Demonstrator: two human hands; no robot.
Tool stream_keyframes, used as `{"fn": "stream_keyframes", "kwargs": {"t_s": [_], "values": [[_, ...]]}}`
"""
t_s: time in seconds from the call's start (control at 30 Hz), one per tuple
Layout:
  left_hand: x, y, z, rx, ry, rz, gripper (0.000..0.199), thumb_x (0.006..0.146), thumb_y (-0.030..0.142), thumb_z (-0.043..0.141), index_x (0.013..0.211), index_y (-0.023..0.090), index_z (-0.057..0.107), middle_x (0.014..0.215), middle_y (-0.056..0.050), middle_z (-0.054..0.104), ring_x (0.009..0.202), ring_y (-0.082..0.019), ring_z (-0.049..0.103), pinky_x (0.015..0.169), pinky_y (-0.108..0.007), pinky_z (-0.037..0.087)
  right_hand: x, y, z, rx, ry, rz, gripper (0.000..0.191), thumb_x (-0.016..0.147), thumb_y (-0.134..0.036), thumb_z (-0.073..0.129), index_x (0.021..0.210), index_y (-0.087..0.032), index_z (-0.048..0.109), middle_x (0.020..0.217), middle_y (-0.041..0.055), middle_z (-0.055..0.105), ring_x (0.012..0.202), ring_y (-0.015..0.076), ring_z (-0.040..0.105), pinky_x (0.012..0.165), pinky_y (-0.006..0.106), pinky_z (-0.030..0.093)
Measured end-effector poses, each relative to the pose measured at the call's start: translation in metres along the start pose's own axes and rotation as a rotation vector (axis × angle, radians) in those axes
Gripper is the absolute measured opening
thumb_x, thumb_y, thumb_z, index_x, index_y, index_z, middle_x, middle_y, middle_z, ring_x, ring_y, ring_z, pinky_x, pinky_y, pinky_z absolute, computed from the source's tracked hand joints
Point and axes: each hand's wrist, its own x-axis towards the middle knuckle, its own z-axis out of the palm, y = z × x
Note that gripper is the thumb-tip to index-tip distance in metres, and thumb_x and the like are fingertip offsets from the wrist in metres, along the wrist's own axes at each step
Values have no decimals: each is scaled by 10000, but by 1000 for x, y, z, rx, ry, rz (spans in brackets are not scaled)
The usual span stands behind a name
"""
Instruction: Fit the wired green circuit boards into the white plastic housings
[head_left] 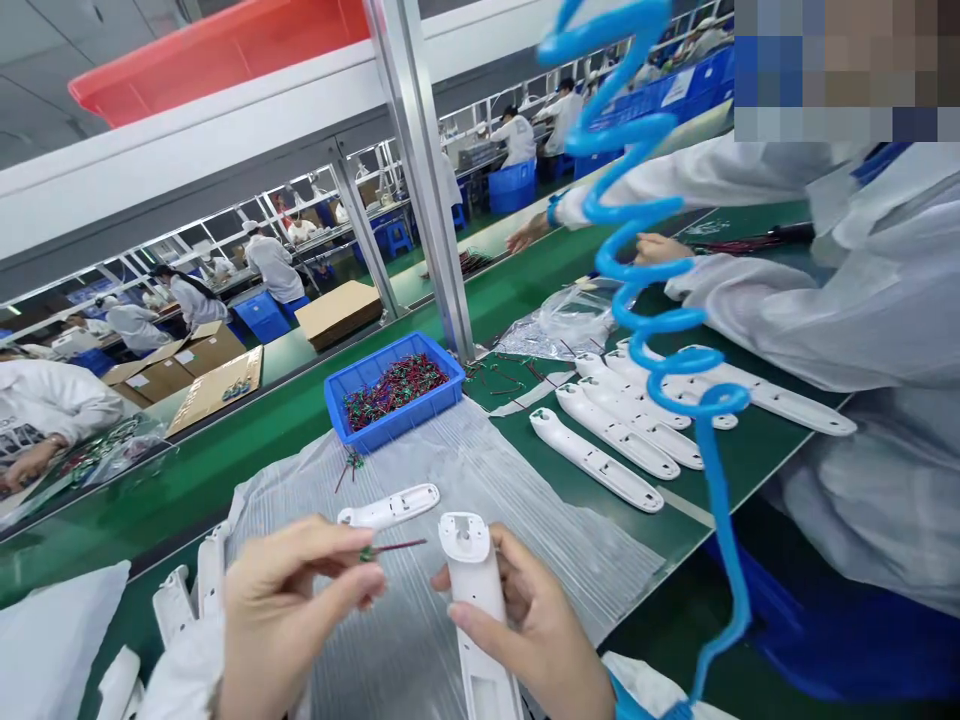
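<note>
My left hand (pixel 292 610) pinches a small wire piece (pixel 382 550) with green and red leads between thumb and fingers. My right hand (pixel 529 625) grips a long white plastic housing (pixel 469 590) upright, its open end pointing away from me. The housing's lower end runs out of the picture. Just past my left fingertips, a similar white housing (pixel 390 507) lies on a clear plastic sheet (pixel 450 480). A bin of the same kind of wires, a blue plastic crate (pixel 394 390), stands beyond it. Several more white housings (pixel 596 460) lie in rows on the green mat.
A co-worker in white (pixel 825 290) sits at the right, both hands (pixel 656 248) over the bench, beneath a blue coiled air hose (pixel 637 200). White parts (pixel 176 605) and a white bag (pixel 52 640) lie at lower left. Cardboard boxes and other workers stand beyond.
</note>
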Motion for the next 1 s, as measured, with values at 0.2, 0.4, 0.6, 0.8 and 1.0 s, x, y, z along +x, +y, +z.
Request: {"fn": "stream_keyframes", "kwargs": {"t_s": [0.2,0.4,0.6,0.8,1.0], "values": [[-5,-5,24,-55,111,52,304,605,79,711,826,284,671,564,67,634,419,-82,574,394,-135,495,-10,-7,-4,-130,61,-71,200,664,-290,574,835,-203,519,792,42,633,777,208,581,660,304,452],[-3,-3,28,201,176,279,258,611,124,724,839,206,636,601,50,637,466,-69,568,428,-124,483,-13,-10,-5,-133,46,-65,211,675,-275,558,864,-195,510,814,42,630,768,195,581,684,305,456],[-2,-5,41,414,71,460,136,676,191,686,650,176,554,459,43,552,387,-79,497,384,-187,406,-17,-5,0,-217,62,-98,184,624,-238,589,802,-215,548,710,14,585,664,178,536,607,283,440],[1,-6,37,381,-62,502,114,708,115,647,710,173,549,509,32,543,447,-69,487,431,-184,387,-19,10,5,-254,124,-80,304,567,-297,638,861,-239,589,732,27,576,698,202,515,633,301,434],[6,-10,33,379,-154,660,60,734,119,614,760,144,566,527,15,526,456,-71,456,434,-190,355,-21,8,3,-244,50,-64,266,587,-304,643,836,-231,585,684,13,563,650,186,513,582,283,436]]}}
